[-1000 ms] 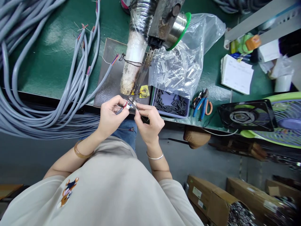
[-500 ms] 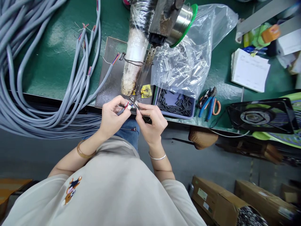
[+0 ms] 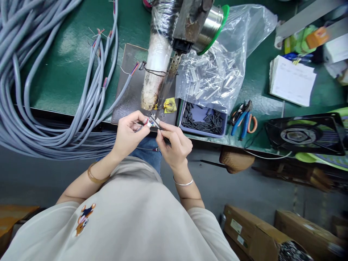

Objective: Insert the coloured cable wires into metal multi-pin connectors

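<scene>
Just off the bench's front edge, my left hand (image 3: 130,132) pinches the stripped end of a grey cable, whose thin coloured wires (image 3: 148,121) stick out past the fingertips. My right hand (image 3: 175,141) is closed on one end of a small metal-pinned connector (image 3: 155,121). Wires and connector meet between the two hands; whether each wire is joined to a pin is too small to tell. Right above them hangs a soldering iron's thin metal rod (image 3: 166,85), beside a white plastic-wrapped tube (image 3: 156,65) with a scorched end.
Bundled grey cables (image 3: 81,119) cover the left side. A solder spool (image 3: 210,29), a bag of metal connectors (image 3: 212,72) and a tray of black sleeves (image 3: 224,132) stand right of the iron. Farther right are pliers (image 3: 243,123), paper (image 3: 292,81) and a fan (image 3: 306,134).
The view has shifted slightly, so bench things appear a little farther right. My right hand has moved slightly left and down with the connector; both hands keep their grip.
</scene>
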Action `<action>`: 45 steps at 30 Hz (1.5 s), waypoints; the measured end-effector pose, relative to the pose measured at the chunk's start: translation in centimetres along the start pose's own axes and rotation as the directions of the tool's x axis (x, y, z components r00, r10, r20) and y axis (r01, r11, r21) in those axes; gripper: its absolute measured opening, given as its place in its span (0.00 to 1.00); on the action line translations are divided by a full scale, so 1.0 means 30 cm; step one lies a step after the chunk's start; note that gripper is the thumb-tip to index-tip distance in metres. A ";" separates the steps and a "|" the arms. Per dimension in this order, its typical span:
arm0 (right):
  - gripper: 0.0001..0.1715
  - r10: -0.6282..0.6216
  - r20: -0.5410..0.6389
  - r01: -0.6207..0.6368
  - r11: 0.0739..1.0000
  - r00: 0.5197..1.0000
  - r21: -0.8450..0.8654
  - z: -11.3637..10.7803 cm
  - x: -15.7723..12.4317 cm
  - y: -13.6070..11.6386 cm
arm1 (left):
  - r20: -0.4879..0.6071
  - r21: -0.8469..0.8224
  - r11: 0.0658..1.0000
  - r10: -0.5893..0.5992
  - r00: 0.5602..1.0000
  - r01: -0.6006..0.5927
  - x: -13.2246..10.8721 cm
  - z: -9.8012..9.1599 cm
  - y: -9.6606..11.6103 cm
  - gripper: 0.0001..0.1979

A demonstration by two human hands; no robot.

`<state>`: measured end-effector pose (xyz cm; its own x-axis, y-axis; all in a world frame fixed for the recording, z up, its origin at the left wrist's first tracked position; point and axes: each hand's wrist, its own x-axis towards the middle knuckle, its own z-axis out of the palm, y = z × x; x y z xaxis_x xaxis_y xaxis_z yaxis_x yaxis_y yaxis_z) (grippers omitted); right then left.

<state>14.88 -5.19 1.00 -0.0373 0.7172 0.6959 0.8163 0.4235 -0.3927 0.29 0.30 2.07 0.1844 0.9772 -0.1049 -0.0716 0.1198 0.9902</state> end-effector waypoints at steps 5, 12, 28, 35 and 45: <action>0.08 0.252 0.020 -0.250 0.943 0.968 0.219 -0.008 0.009 -0.003 | 0.067 -0.051 0.997 -0.059 0.996 0.062 -0.010 -0.012 0.010 0.07; 0.08 0.197 -0.003 -0.193 0.965 0.980 0.175 -0.001 0.020 -0.014 | 0.042 -0.080 0.996 -0.026 0.999 0.030 -0.005 -0.010 0.011 0.09; 0.07 0.127 -0.027 -0.123 0.984 0.992 0.129 0.011 0.031 0.011 | -0.024 0.031 0.994 0.104 0.994 -0.104 0.006 0.010 0.006 0.05; 0.08 -0.041 0.014 0.041 0.998 0.999 0.042 0.008 0.005 0.022 | 0.004 -0.009 1.000 -0.020 1.000 0.020 0.006 0.002 0.004 0.08; 0.11 0.320 -0.383 -0.210 0.930 0.867 0.302 -0.062 -0.022 0.015 | 0.098 -0.090 0.978 -0.177 0.979 0.186 -0.039 -0.008 -0.001 0.11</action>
<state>16.35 -6.51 1.48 0.4496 0.5449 0.7078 0.5930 0.4106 -0.6927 -0.17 -0.80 2.15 0.2891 0.9186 -0.2693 -0.1243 0.3150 0.9409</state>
